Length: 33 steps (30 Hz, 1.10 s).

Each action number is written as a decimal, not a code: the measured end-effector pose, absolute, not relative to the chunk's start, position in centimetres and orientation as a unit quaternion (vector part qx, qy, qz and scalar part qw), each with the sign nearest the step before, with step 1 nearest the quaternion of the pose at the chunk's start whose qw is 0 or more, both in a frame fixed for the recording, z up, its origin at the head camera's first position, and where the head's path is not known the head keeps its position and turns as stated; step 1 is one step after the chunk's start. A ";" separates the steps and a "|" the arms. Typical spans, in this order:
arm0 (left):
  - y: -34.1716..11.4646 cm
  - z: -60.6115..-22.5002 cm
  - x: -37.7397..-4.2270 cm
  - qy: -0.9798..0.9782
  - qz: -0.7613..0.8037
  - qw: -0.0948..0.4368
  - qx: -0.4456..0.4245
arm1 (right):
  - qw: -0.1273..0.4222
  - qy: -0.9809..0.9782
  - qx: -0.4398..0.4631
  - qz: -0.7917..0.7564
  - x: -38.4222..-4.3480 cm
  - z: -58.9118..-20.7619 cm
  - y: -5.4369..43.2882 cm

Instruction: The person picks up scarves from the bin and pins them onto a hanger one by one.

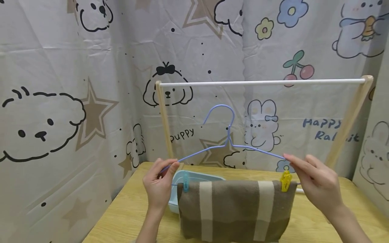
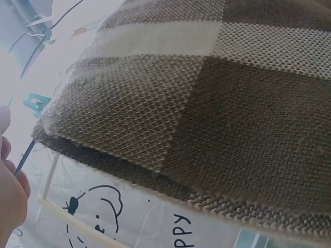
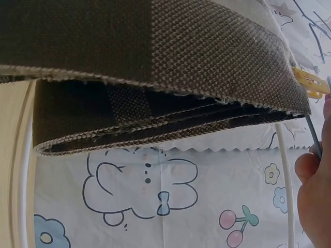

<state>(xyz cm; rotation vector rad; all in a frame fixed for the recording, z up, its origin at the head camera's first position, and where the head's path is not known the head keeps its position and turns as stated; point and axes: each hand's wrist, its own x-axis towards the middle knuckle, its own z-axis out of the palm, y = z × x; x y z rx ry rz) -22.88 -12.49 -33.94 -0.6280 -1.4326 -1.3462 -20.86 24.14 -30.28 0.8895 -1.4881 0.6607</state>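
Note:
Both hands hold up a thin blue clothes hanger (image 1: 228,135) by its two ends, hook upward. The left hand (image 1: 160,184) pinches the left shoulder between thumb and fingers; the right hand (image 1: 319,182) grips the right end. Over the lower bar hangs a folded brown and cream checked cloth (image 1: 234,209). A teal clothespin (image 1: 185,182) clips it at the left and a yellow clothespin (image 1: 285,181) at the right. In the left wrist view the cloth (image 2: 170,103) covers most of the frame; in the right wrist view its folded layers (image 3: 217,57) show from below.
Behind the hanger stands a rack with a white top rod (image 1: 261,82) and wooden side posts (image 1: 349,118). A light blue basket (image 1: 173,199) sits on the wooden table (image 1: 121,216), partly hidden by the cloth. A printed curtain (image 1: 136,44) encloses the table.

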 end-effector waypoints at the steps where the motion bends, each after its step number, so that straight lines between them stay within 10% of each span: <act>1: -12.5 -33.9 -22.9 -0.598 -0.556 0.512 -0.265 | 0.602 -0.641 0.383 0.285 -20.8 -30.4 24.2; 15: -15.8 -36.1 -26.2 -0.592 -0.569 0.521 -0.232 | 0.619 -0.639 0.369 0.268 -20.3 -31.1 24.4; 33: -20.6 -40.8 -36.4 -0.840 -0.436 0.304 -0.109 | 0.622 -0.615 0.371 0.312 -19.4 -30.2 25.3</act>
